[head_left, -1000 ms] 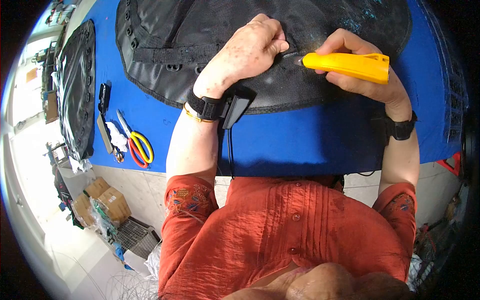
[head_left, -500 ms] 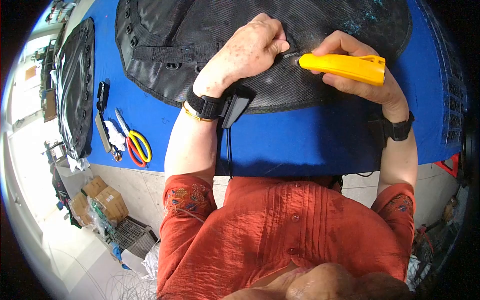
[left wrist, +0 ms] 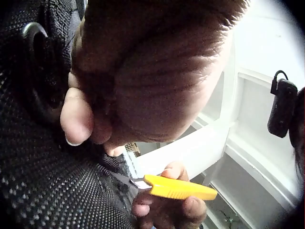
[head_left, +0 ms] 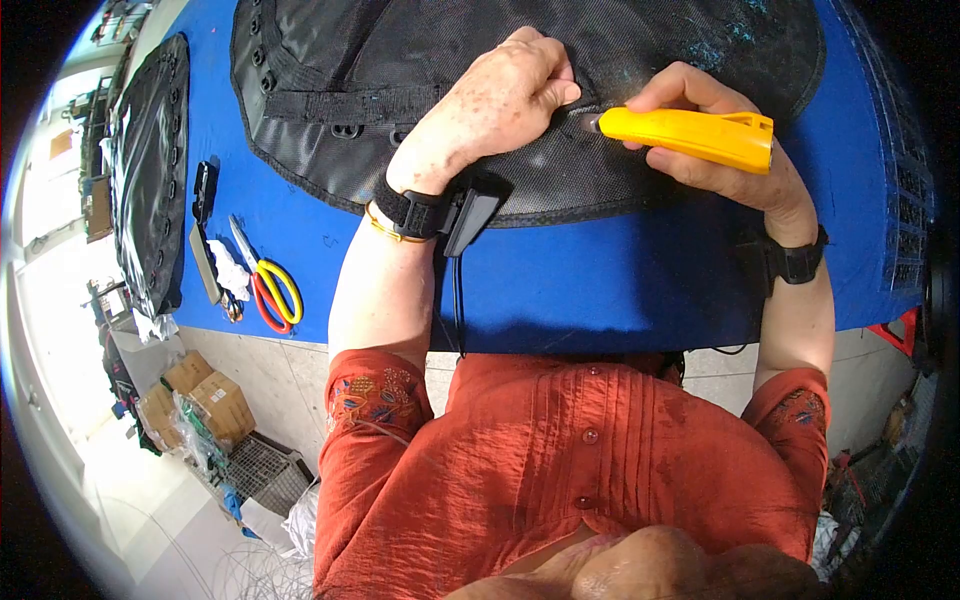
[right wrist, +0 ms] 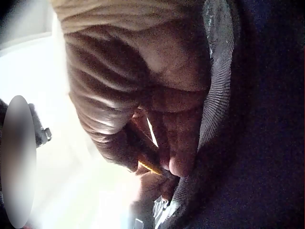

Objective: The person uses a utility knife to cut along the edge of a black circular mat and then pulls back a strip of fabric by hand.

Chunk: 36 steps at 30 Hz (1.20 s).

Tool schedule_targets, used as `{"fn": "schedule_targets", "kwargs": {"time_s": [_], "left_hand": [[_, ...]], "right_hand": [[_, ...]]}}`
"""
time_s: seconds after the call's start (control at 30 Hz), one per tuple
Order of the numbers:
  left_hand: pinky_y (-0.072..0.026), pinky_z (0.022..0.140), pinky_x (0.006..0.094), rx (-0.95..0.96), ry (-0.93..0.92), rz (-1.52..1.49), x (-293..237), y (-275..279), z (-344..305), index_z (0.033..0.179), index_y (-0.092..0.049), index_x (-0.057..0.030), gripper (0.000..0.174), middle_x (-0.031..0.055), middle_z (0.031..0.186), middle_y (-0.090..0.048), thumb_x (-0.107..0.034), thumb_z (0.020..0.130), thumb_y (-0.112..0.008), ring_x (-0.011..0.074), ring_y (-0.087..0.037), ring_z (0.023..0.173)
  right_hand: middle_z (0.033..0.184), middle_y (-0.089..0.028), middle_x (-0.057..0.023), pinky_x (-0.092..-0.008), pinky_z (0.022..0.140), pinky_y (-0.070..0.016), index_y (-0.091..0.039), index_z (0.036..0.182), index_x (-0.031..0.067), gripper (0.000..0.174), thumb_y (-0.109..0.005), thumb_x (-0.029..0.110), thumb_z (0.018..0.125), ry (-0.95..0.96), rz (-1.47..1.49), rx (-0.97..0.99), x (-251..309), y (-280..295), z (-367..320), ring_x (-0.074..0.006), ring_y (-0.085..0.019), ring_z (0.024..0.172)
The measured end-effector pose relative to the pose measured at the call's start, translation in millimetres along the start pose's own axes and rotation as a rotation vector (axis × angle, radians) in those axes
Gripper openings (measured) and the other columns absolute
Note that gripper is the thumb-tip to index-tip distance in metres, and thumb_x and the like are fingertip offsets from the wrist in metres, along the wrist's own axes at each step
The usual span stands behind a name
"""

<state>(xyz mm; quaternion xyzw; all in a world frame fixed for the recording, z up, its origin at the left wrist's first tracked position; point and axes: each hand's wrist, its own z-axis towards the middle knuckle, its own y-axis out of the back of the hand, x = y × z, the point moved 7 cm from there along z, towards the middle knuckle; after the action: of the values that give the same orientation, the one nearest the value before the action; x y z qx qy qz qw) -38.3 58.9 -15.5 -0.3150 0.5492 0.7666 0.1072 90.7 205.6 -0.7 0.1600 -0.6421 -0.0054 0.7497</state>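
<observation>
A black mesh piece (head_left: 400, 175) with a webbing strap (head_left: 310, 106) lies across the blue table. My left hand (head_left: 495, 100) rests on it with curled fingers, pinching the mesh fabric (left wrist: 57, 186). Just to the right, my right hand (head_left: 720, 140) grips a yellow cutter (head_left: 690, 135), fingers and thumb around its body. The cutter's blade points left toward the left hand and meets the fabric beside a short pale line. In the left wrist view the yellow cutter (left wrist: 181, 188) shows below the left hand; the right wrist view shows only a sliver of it (right wrist: 149, 165).
Scissors (head_left: 265, 285) with red and yellow handles, a white crumpled piece (head_left: 229, 270) and a black tool (head_left: 204, 192) lie left on the blue table (head_left: 560, 290). Farther left is another black piece (head_left: 150, 190). Cardboard boxes (head_left: 222, 405) stand on the floor.
The right hand and cutter have shifted slightly left, closer to the left hand, mostly in the first half second. The left hand has stayed in place.
</observation>
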Motion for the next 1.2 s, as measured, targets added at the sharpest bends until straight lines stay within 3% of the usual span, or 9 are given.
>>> {"fn": "schedule_targets", "kwargs": {"time_s": [1.2], "left_hand": [[-0.0529, 0.078, 0.0427, 0.010, 0.003, -0.002, -0.9, 0.4, -0.5, 0.103, -0.069, -0.0019, 0.022, 0.0166, 0.097, -0.063, -0.022, 0.096, -0.073, 0.0366, -0.067, 0.089]], "right_hand": [[0.115, -0.068, -0.0018, -0.0260, 0.097, -0.0503, -0.064, 0.120, 0.0063, 0.029, -0.077, 0.015, 0.095, -0.041, 0.027, -0.031, 0.9, -0.3, 1.5, -0.0103, -0.064, 0.111]]}}
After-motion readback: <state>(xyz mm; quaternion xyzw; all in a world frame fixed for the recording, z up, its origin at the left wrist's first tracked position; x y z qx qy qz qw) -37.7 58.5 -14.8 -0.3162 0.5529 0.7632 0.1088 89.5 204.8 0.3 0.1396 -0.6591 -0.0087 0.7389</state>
